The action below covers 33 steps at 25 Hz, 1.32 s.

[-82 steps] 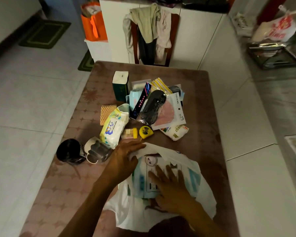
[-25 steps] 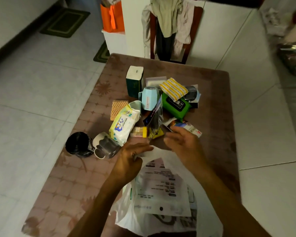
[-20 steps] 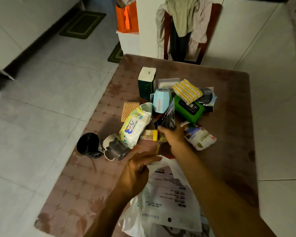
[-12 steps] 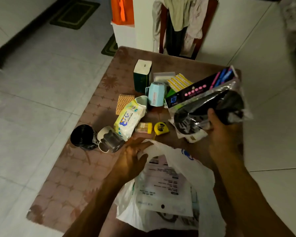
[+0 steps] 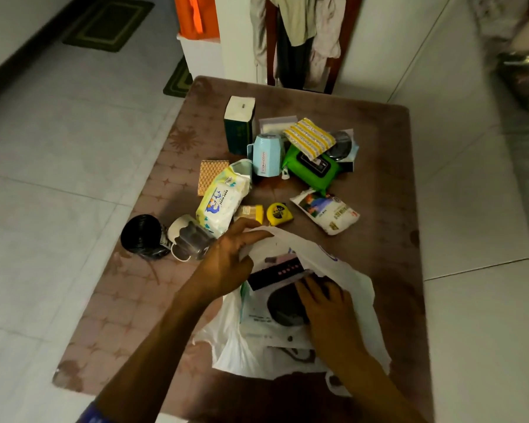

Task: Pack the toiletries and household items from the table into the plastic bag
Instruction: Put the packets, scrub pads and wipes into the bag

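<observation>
A: Head view first: where are the hands?

B: Both forearms come up from 6 o'clock. The left hand (image 5: pixel 226 264) is at the centre of the frame, wrist bent, fingers curled over the upper left edge of the white plastic bag (image 5: pixel 345 270), gripping the rim and lifting it so the mouth gapes.

A: And the right?

B: The right hand (image 5: pixel 324 303) is inside the bag's mouth at about 5 o'clock from centre, palm down, fingers pointing toward 10 o'clock and lying on a dark packaged item (image 5: pixel 283 306). They look fairly straight, pressing rather than gripping, though the bag's edge covers the fingertips.

A: What is in the bag?

B: That dark rounded pack, with a black card strip bearing pink dots (image 5: pixel 275 271) at its upper end, lying on a white printed sheet.

A: And what is left on the surface (image 5: pixel 385 166)?

B: From the bag, at 12 o'clock: a yellow tape measure (image 5: pixel 278 213) and a small yellow box (image 5: pixel 251 212). At 11 o'clock, a baby wipes pack (image 5: pixel 223 199); at 1 o'clock, a white pouch (image 5: pixel 326 210). Farther toward 12, a light blue cup (image 5: pixel 268 155), a green wipes pack (image 5: pixel 313 167), a yellow striped cloth (image 5: pixel 309 138) and a dark green box (image 5: pixel 239 125) standing upright. At 9 o'clock, a black roll (image 5: pixel 141 236) beside a clear jar (image 5: pixel 190 239) on its side.
</observation>
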Each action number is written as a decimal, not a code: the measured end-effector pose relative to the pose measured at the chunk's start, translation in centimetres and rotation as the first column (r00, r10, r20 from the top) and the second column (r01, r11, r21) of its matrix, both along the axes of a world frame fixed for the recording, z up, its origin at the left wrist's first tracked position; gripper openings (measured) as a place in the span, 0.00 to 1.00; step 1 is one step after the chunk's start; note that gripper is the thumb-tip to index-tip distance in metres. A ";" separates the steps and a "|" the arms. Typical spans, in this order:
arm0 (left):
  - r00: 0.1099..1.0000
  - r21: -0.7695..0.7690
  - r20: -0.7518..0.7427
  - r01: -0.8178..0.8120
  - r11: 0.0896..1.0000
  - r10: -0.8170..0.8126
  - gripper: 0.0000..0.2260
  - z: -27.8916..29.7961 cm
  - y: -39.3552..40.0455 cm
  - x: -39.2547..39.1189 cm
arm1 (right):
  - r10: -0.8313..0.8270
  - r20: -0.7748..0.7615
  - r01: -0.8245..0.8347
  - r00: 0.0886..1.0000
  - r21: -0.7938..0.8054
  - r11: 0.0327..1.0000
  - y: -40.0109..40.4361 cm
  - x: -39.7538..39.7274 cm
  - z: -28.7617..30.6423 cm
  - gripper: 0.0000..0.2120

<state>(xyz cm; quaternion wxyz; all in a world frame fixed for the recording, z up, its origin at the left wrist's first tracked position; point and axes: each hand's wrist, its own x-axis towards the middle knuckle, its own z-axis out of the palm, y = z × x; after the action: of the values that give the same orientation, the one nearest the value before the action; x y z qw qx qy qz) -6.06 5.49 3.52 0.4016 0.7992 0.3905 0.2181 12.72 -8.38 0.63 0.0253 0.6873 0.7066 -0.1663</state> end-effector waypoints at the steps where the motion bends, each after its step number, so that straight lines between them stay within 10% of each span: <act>1: 1.000 0.000 0.021 -0.013 1.000 0.013 0.27 0.0 -0.2 0.0 | -0.006 0.029 0.007 1.000 -0.033 0.999 0.4 -0.8 -0.2 0.37; 5: 0.987 0.017 0.125 -0.102 0.995 0.099 0.29 1.0 -1.2 -1.1 | 0.015 -0.223 0.027 0.975 0.184 0.982 0.2 0.7 1.4 0.33; 11: 0.812 -0.290 -0.118 -0.578 0.762 0.571 0.07 2.9 -3.8 -2.4 | -0.486 0.087 0.493 0.870 -0.098 0.865 -3.4 5.1 2.2 0.34; 15: 0.802 -0.541 -0.066 -0.529 0.654 0.594 0.14 6.9 -3.8 -1.4 | -0.743 -0.238 0.715 0.625 -0.209 0.668 -2.3 7.8 7.0 0.07; 19: 0.784 -0.737 0.226 -0.250 0.628 0.578 0.09 11.0 -3.5 0.1 | -0.728 -0.661 0.709 0.181 -0.425 0.562 0.8 5.8 11.2 0.06; 22: 0.826 -0.731 0.275 -0.153 0.665 0.492 0.06 11.5 -4.6 0.2 | -0.663 -0.567 0.686 0.489 -0.220 0.693 -0.4 4.3 10.4 0.09; 26: 0.834 -0.770 0.292 -0.085 0.632 0.468 0.19 10.5 -5.6 -0.6 | -0.516 0.055 0.513 0.855 -0.242 0.824 -6.4 1.3 4.2 0.36; 29: 0.866 -0.729 0.290 -0.077 0.680 0.408 0.20 10.1 -5.8 -0.1 | -0.646 0.008 0.645 0.764 -0.053 0.762 -8.3 1.6 2.2 0.34; 33: 0.876 -0.729 0.287 -0.062 0.681 0.388 0.18 10.1 -5.4 0.5 | -0.900 -0.167 0.903 0.402 -0.094 0.420 -9.8 4.7 3.4 0.24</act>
<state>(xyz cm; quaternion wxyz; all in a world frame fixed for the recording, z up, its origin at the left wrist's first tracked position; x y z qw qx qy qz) -5.54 0.11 13.62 0.7170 0.4640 0.4453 0.2689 17.41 -18.20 3.98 -0.1403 0.9400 0.2249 -0.2149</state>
